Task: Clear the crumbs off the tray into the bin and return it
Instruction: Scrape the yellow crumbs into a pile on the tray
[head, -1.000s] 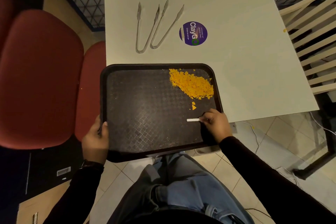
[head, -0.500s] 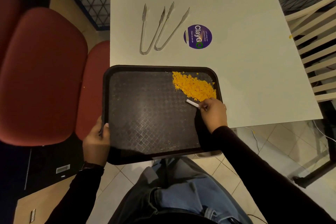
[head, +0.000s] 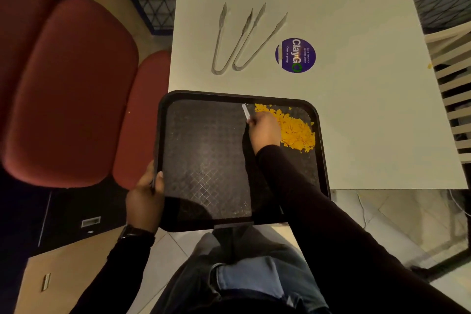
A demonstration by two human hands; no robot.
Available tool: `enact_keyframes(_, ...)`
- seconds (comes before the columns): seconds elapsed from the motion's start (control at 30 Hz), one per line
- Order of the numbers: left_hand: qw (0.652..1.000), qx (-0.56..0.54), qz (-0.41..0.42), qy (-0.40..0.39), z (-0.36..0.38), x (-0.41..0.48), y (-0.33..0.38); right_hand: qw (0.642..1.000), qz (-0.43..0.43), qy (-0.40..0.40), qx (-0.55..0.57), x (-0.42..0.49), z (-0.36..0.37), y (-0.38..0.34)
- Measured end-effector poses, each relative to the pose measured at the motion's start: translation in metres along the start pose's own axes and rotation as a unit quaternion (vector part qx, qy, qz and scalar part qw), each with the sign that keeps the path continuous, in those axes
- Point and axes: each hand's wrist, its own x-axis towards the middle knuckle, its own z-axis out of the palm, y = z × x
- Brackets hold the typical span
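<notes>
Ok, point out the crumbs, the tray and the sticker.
crumbs (head: 295,130): head view, middle of the orange pile.
tray (head: 204,160): head view, bare textured floor.
sticker (head: 295,55): head view, centre of the purple disc.

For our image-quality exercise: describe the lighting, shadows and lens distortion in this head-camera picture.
Head view: dim, warm light; the white table is brightest, the floor at lower left nearly black. The right hand and sleeve cast a dark shadow across the tray. Wide-angle distortion bows the table edges. The orange crumbs look sharp.
</notes>
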Motion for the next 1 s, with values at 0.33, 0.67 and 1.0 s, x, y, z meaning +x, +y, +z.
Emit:
enact_keyframes(0.33,1.0,0.0,0.001,0.003,0.005,0.001,0.004,0.995,0.083,0.037,0.038,0.018,-0.001,0.01)
enact_keyframes(0.67,1.0,0.0,-0.013,-0.009,0.004,0.005,0.0,0.987,0.132,0.082,0.031,0.029,-0.02,0.049)
enact_keyframes(1.0,1.0,-0.014,-0.009,-0.006,0.007,0.011,-0.009,0.999,0.01,0.039,0.033,-0.036,-0.004,0.036)
